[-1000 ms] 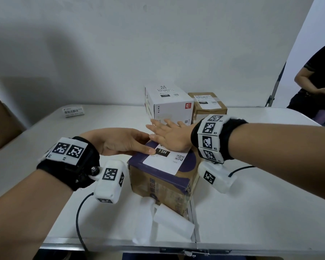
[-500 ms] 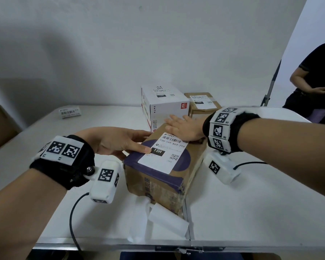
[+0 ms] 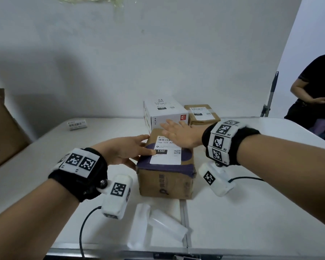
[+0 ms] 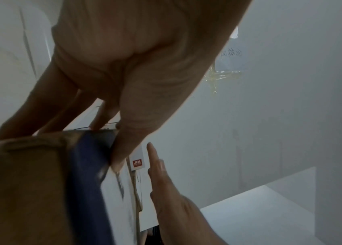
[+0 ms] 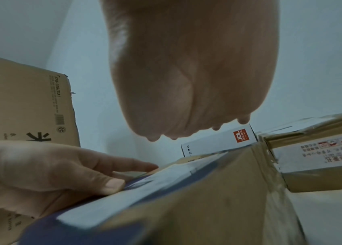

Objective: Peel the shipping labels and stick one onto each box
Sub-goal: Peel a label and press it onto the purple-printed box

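A brown box (image 3: 165, 182) wrapped in purple tape stands at the table's middle, with a white shipping label (image 3: 167, 153) lying flat on its top. My left hand (image 3: 128, 151) rests against the box's left side, its thumb pressed on the label's left edge. My right hand (image 3: 178, 136) lies flat with straight fingers over the label's far end. In the right wrist view the left hand (image 5: 50, 174) presses the label (image 5: 145, 187) with its thumb. Behind stand a white box (image 3: 165, 115) and a small brown box (image 3: 201, 114), each with a label on top.
Two curled label backing sheets (image 3: 158, 222) lie near the table's front edge. A loose label (image 3: 77, 124) sits at the far left of the table. A large carton (image 3: 0, 132) stands at the left, and a person (image 3: 317, 94) at the far right.
My right hand has slid along the label from its near part to its far end. The box now sits squarer to me. The left thumb stays on the label's left edge.
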`<state>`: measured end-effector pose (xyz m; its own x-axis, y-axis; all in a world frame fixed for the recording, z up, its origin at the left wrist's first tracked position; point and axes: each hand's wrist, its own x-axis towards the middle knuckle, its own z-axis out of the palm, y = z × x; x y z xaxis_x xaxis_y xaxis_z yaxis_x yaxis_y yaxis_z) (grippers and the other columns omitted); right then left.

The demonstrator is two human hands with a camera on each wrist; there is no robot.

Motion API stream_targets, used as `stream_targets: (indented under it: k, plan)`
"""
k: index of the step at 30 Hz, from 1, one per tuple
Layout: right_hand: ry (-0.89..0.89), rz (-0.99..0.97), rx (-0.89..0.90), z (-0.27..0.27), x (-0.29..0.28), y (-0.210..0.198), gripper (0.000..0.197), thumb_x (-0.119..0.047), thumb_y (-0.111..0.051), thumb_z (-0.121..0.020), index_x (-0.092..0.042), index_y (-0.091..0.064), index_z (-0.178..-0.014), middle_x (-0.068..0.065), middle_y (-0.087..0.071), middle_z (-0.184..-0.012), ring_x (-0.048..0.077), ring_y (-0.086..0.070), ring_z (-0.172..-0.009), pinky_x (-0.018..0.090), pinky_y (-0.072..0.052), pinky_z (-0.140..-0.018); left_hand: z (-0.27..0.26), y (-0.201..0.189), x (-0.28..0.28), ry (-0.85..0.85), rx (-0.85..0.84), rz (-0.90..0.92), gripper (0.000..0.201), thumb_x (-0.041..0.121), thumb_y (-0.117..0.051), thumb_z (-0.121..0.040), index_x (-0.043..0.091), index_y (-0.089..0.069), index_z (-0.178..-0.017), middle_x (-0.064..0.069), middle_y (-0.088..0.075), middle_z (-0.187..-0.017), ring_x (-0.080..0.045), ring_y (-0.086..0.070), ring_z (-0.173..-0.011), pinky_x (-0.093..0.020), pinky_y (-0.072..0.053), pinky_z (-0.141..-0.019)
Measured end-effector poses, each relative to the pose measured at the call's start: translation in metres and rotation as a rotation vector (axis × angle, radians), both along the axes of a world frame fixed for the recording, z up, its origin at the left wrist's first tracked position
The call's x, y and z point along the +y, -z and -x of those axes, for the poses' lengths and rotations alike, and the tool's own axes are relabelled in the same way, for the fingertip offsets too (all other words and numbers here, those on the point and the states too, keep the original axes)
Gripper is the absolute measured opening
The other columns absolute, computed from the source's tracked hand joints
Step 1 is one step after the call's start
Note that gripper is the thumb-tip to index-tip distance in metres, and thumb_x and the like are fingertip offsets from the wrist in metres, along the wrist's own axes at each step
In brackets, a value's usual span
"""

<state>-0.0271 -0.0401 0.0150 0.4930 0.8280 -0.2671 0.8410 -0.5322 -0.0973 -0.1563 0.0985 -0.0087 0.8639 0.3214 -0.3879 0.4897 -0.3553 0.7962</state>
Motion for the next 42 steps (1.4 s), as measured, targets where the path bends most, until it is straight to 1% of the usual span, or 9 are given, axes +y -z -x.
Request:
stream_targets:
  k: [6,11,14,18,22,26,31,34,42]
  plan:
    - [0.042,-0.068,0.020,0.000,0.000,0.005,0.053,-0.045,-0.010,-0.103,-0.035,0.003,-0.153,-0.004,0.012,-0.162,0.033,0.006,-0.149,0.055,0.000,-0.118,-0.016,0.007,-0.012,-0.042,-0.040,-0.026,0.063,0.037,-0.064,-0.090,0.031,-0.032,-0.144,-0.004,-0.057,-0.130,-0.028,-0.065,-0.107,-0.042,-0.061,-0.078]
    - [0.037,-0.084,0.022,-0.006,0.000,0.016,0.052,-0.048,-0.007,-0.101,-0.040,0.008,-0.151,-0.007,0.016,-0.161,0.031,0.009,-0.149,0.056,0.001,-0.118,-0.010,0.002,-0.009,0.089,-0.058,-0.189,0.076,0.049,-0.065,-0.084,0.041,-0.024,-0.148,0.013,-0.041,-0.143,-0.013,-0.050,-0.123,-0.034,-0.058,-0.088]
    - [0.044,-0.109,0.044,-0.011,0.001,0.018,0.052,-0.050,-0.006,-0.101,-0.041,0.007,-0.151,-0.008,0.015,-0.161,0.030,0.010,-0.149,0.056,0.001,-0.118,-0.004,-0.002,-0.014,0.175,-0.029,-0.263,0.085,0.050,-0.066,-0.083,0.043,-0.013,-0.149,0.033,-0.019,-0.132,-0.012,-0.042,-0.129,-0.034,-0.046,-0.103]
    - [0.045,-0.131,0.078,-0.012,-0.002,0.014,0.053,-0.047,-0.006,-0.102,-0.035,0.004,-0.153,-0.007,0.014,-0.161,0.029,0.013,-0.148,0.051,0.006,-0.119,-0.004,0.004,-0.015,0.305,0.026,-0.369,0.098,0.051,-0.072,-0.078,0.042,-0.005,-0.150,0.031,-0.012,-0.144,-0.008,-0.025,-0.141,-0.028,-0.030,-0.107]
    - [0.068,-0.113,0.052,-0.013,-0.008,0.020,0.054,-0.049,-0.007,-0.101,-0.037,0.005,-0.153,-0.007,0.015,-0.161,0.030,0.012,-0.148,0.055,0.004,-0.117,-0.008,0.006,-0.015,0.332,0.073,-0.585,0.117,0.058,-0.074,-0.072,0.030,0.006,-0.153,0.022,0.006,-0.157,-0.010,-0.025,-0.143,-0.035,-0.028,-0.115]
    - [0.091,-0.103,0.031,-0.017,-0.002,0.028,0.055,-0.050,-0.008,-0.101,-0.037,0.003,-0.153,-0.010,0.013,-0.161,0.030,0.011,-0.149,0.055,0.003,-0.117,-0.013,0.014,-0.010,0.344,-0.018,-0.531,0.117,0.066,-0.075,-0.066,0.038,0.000,-0.152,0.028,0.003,-0.155,-0.004,-0.025,-0.140,-0.038,-0.028,-0.116]
    - [0.123,-0.076,0.003,-0.023,0.005,0.036,0.056,-0.051,-0.010,-0.100,-0.036,0.002,-0.153,-0.009,0.013,-0.161,0.030,0.015,-0.148,0.054,0.006,-0.117,-0.015,0.014,-0.010,0.360,-0.023,-0.526,0.116,0.062,-0.071,-0.070,0.028,0.001,-0.154,0.032,-0.010,-0.143,-0.002,-0.027,-0.138,-0.030,-0.027,-0.115]
    - [0.125,-0.055,-0.023,-0.024,0.007,0.038,0.057,-0.051,-0.010,-0.100,-0.035,0.002,-0.153,-0.009,0.014,-0.161,0.029,0.015,-0.148,0.053,0.008,-0.116,-0.015,0.013,-0.008,0.356,-0.020,-0.567,0.132,0.081,-0.065,-0.053,0.026,-0.003,-0.155,0.027,-0.007,-0.155,-0.006,-0.026,-0.143,-0.035,-0.027,-0.117]
    - [0.125,-0.097,-0.058,-0.015,-0.003,0.044,0.059,-0.050,-0.010,-0.100,-0.030,0.002,-0.154,-0.008,0.013,-0.161,0.023,0.012,-0.149,0.053,0.006,-0.118,-0.016,0.016,-0.007,0.332,0.007,-0.647,0.129,0.080,-0.061,-0.053,0.025,-0.003,-0.155,0.017,-0.003,-0.160,-0.007,-0.025,-0.144,-0.036,-0.025,-0.118]
